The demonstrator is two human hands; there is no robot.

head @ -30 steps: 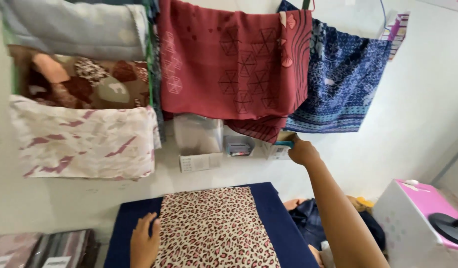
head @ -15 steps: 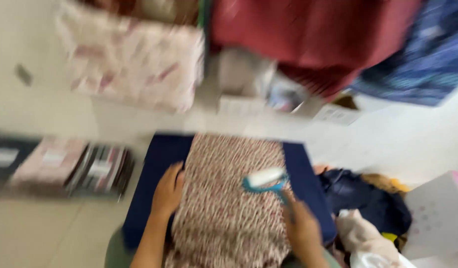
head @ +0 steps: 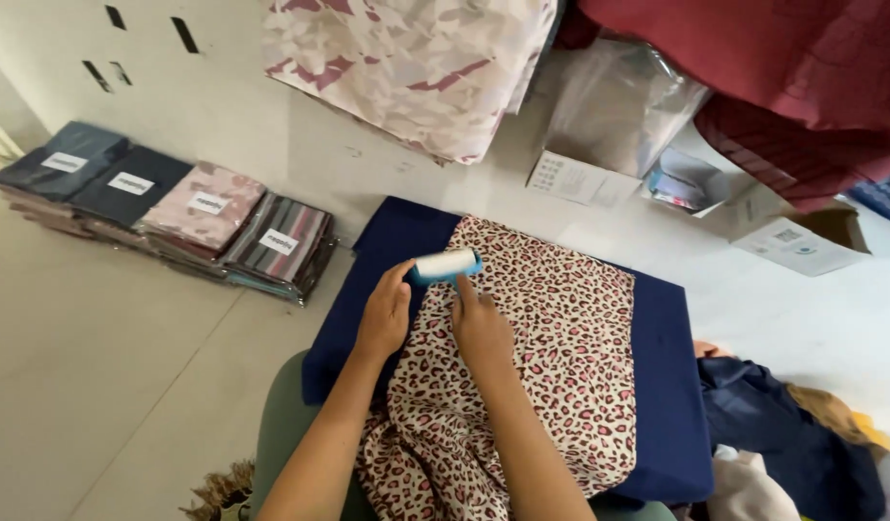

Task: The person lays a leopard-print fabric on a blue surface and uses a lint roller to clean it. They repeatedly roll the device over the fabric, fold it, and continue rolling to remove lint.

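A: The right hand (head: 480, 326) grips a blue-handled lint roller (head: 446, 264), its white drum at the leopard-print cloth's (head: 551, 357) far-left edge.

B: The left hand (head: 385, 315) lies flat just beside it, holding nothing. Looks like rolling starts; next, 1 steady stroke toward the person.

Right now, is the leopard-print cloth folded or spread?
Spread: the leopard-print cloth lies flat across the navy pad, its near end draping off.
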